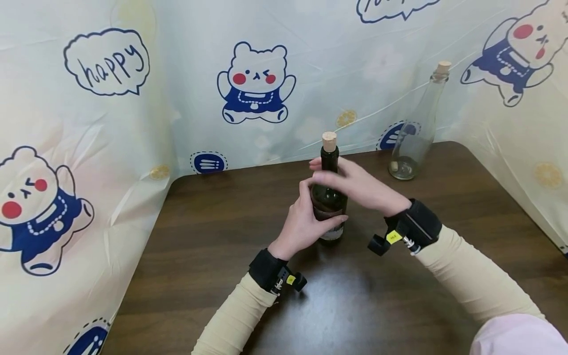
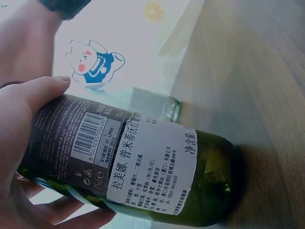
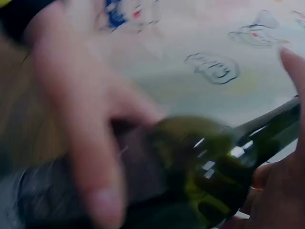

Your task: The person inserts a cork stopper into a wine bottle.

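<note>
A dark green wine bottle stands upright near the table's middle, a cork in its mouth. My left hand grips its body from the left, thumb across the front. In the left wrist view the bottle's white label and dark barcode label face the camera; whether the base touches the table is unclear. At the shoulder and neck, my right hand reaches round from the right. Its thumb is extended and apart from the neck in the right wrist view, with the other fingers behind the glass, partly hidden.
A clear glass bottle with a cork stands at the table's back right corner. The brown wooden table is bordered by a printed curtain at the back and sides. Each wrist wears a black strap with a small camera.
</note>
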`<state>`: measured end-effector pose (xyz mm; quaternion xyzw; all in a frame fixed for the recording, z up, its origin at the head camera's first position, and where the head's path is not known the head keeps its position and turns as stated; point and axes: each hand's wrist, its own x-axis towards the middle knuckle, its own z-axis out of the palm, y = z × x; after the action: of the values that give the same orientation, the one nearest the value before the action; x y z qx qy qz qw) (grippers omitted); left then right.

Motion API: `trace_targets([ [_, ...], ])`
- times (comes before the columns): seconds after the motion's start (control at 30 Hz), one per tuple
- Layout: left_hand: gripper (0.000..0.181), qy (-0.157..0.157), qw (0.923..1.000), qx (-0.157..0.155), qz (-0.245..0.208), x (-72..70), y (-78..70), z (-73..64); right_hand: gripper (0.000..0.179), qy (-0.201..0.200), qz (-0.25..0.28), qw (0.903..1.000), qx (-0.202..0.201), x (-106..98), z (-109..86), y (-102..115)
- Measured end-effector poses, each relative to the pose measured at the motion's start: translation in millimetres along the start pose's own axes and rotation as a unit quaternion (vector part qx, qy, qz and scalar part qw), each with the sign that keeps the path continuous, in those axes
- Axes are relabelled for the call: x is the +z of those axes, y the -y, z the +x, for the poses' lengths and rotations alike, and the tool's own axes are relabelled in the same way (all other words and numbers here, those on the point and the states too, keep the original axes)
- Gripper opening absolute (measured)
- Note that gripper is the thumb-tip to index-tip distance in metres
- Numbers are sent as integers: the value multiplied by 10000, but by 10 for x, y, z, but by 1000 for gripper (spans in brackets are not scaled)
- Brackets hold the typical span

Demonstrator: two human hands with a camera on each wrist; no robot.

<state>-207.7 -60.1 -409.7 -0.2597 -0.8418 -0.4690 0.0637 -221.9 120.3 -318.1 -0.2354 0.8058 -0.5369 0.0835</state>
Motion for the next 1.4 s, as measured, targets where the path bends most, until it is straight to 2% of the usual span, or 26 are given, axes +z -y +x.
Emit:
trace_targets([
  [0.07,93,28,10000,74,-38,5,7,0,75,-136,-503,9986,26,46,-52,-133],
  [0.13,92,41,9999,97,-52,6,14,2,86,-320,-784,9964,-18,95,-96,-255],
  [0.3,91,38,10000,-48,39,-4,21,0,101,-836,-955,9914,-307,192,-158,-492],
  [0.37,92,34,9999,-84,111,-6,24,-1,103,-921,-901,9911,-336,228,-174,-578],
  [0.53,91,-165,9996,47,221,-6,58,-2,88,-870,-531,9947,-112,328,-195,-720],
  [0.67,96,-266,9990,240,258,53,141,-29,79,-1012,-559,9930,-227,359,-194,-747],
  [0.77,96,-137,9993,316,148,130,197,-66,77,-1179,-703,9900,-333,330,-220,-755],
  [0.83,93,24,9994,333,-130,175,214,-89,75,-1260,-753,9886,-333,294,-252,-766],
  [0.97,88,301,9967,410,-630,230,188,-96,68,-1573,-803,9840,-253,164,-328,-778],
  [1.03,80,384,9964,462,-595,245,171,-87,65,-1803,-816,9800,-210,56,-372,-764],
  [1.1,67,485,9972,484,-316,261,166,-87,62,-2115,-872,9733,-156,-93,-422,-740],
  [1.17,55,674,9967,444,-5,281,178,-106,61,-2447,-1006,9643,-64,-279,-486,-715],
  [1.23,46,896,9950,411,140,305,197,-134,62,-2835,-1205,9513,83,-497,-555,-710],
  [1.3,43,1033,9936,366,262,320,207,-163,64,-3219,-1477,9347,310,-718,-627,-723],
  [1.4,41,1099,9930,336,254,322,197,-182,68,-3519,-1560,9203,694,-1033,-742,-793],
])
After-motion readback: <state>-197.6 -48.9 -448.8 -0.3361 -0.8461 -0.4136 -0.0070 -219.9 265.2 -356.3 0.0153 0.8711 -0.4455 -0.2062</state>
